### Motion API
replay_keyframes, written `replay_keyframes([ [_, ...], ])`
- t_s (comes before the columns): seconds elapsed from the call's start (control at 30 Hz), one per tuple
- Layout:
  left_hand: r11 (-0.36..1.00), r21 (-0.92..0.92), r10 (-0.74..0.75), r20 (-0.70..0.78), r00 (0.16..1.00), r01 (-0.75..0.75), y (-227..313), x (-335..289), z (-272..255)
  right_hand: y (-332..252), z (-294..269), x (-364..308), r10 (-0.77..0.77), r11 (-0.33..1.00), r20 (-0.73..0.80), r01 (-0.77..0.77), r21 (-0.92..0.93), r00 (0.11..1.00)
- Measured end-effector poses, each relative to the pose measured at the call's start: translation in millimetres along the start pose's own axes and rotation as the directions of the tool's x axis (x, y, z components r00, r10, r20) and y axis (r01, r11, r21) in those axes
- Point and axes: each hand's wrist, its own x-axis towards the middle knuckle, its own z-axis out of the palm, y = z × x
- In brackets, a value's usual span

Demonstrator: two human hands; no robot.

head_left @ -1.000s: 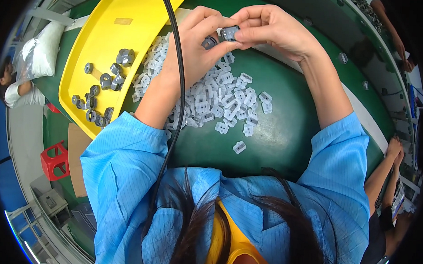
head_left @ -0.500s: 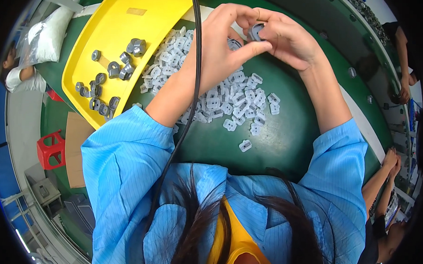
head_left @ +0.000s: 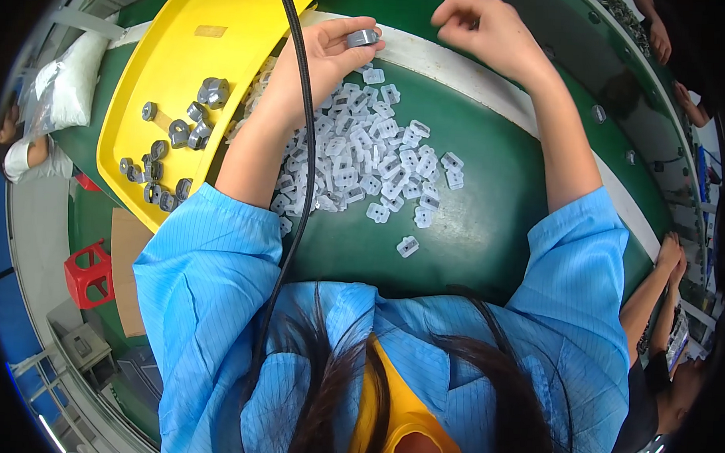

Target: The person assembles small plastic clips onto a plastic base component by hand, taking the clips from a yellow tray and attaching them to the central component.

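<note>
Between the thumb and fingers of my left hand (head_left: 316,65) is a dark grey round plastic part (head_left: 363,38), above the far side of the pile. My right hand (head_left: 493,35) is raised beyond the white strip, away from the left one. Its fingers are curled in, and whatever they may hold is hidden. A pile of small translucent white plastic pieces (head_left: 345,158) lies on the green table (head_left: 489,247). To the left, a yellow tray (head_left: 217,58) holds several loose dark grey round parts (head_left: 179,132).
A black cable (head_left: 310,137) hangs across the view in front of my left forearm. A white strip (head_left: 456,68) runs along the table's far side. A filled clear bag (head_left: 68,80) sits at the far left, above a red stool (head_left: 89,274). Other people's hands (head_left: 671,257) show at the right.
My hands have come apart. The left has moved left with the grey part in it, and the right has lifted away toward the far side.
</note>
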Motion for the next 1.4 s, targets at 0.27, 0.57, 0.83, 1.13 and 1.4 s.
replay_keyframes([
  [0.27, 0.969, 0.229, 0.082, 0.041, 0.996, -0.089, -6, -2, 2, -39, 14, -22, -0.256, 0.966, 0.517, 0.235, 0.107, 0.817],
  [0.57, 0.899, 0.393, 0.253, -0.104, 0.962, -0.194, 28, -14, 24, -38, 19, -7, -0.138, 0.699, 0.252, -0.086, 0.710, 0.958],
  [0.83, 0.747, 0.609, 0.406, -0.101, 0.908, -0.266, 38, -20, 29, -51, 24, -7, 0.090, 0.747, 0.139, -0.159, 0.645, 0.986],
  [1.13, 0.915, -0.395, 0.039, -0.125, 0.991, -0.085, 3, -8, 7, -44, 37, -7, 0.109, 0.657, -0.008, -0.066, 0.751, 0.994],
  [1.4, 0.848, -0.523, 0.031, -0.123, 0.992, -0.091, 10, -1, 10, -39, 56, 9, -0.011, 0.731, -0.259, 0.184, 0.656, 0.966],
])
